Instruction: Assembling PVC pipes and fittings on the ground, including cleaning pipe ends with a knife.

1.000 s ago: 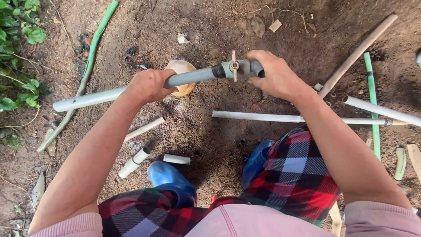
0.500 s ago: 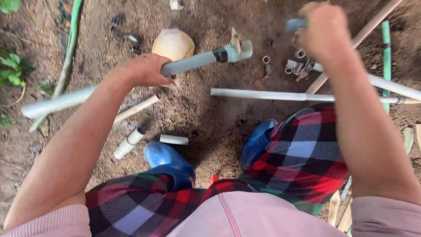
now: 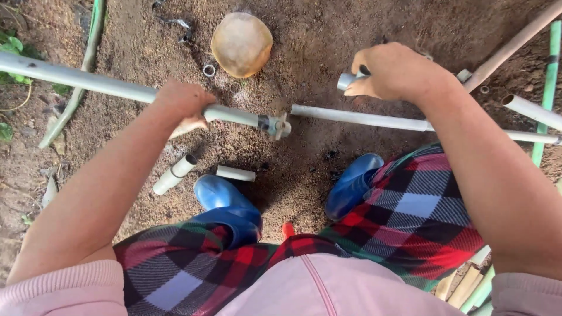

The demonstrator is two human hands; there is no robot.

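Long pipe (image 3: 105,83): grey, running from 9 o'clock to centre, ending in a valve fitting (image 3: 277,125) (small tap handle).
Left hand (image 3: 184,105): clamped around long pipe, just left of fitting.
Right hand (image 3: 398,73): at 1 o'clock, fingers closed on short pipe piece (image 3: 349,80), apart from fitting.
Second pipe (image 3: 374,120): on soil, under right hand, toward 3 o'clock.
Round bowl (image 3: 241,44): 12 o'clock, on dirt.
Blue boots (image 3: 225,205): 6 o'clock, pipe offcuts (image 3: 175,174) beside left one.

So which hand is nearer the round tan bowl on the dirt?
Left, narrowly. The left hand grips the long grey pipe below-left of the bowl; the right hand holds a short pipe piece farther right.
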